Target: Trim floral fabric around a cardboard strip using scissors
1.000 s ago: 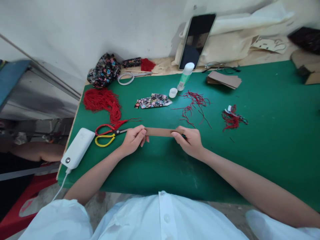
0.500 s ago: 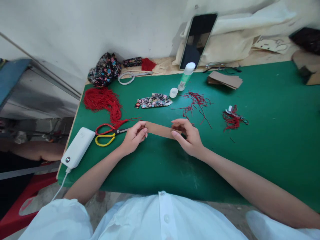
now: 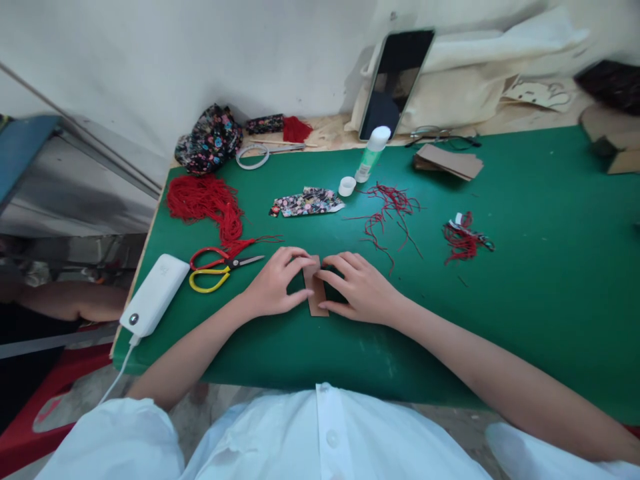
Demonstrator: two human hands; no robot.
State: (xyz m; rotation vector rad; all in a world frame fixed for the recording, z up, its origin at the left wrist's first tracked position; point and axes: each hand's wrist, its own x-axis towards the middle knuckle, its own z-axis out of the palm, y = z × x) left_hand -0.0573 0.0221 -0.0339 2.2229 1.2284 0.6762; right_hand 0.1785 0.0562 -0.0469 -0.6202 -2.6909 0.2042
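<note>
A green felt-covered table (image 3: 525, 280) against a white wall fills my view, littered with craft supplies. At its near middle, both hands are pressed down on a small brown card strip (image 3: 316, 297) lying flat on the felt. My left hand (image 3: 274, 287) rests on the strip's left edge with fingers curled over its top end; my right hand (image 3: 361, 288) lies spread, fingertips flat on the right edge. Neither hand is closed around anything; they only pin the card. I judge this to be a creasing or flattening step, and the next move would call for firm, even pressure along the fold without letting the strip slide. Red-and-yellow scissors (image 3: 220, 270) lie just left of my left hand, a white power bank (image 3: 154, 295) beyond them. Loose red threads (image 3: 390, 210), a floral fabric piece (image 3: 306, 201) and a glue bottle (image 3: 370, 155) sit farther back.
</note>
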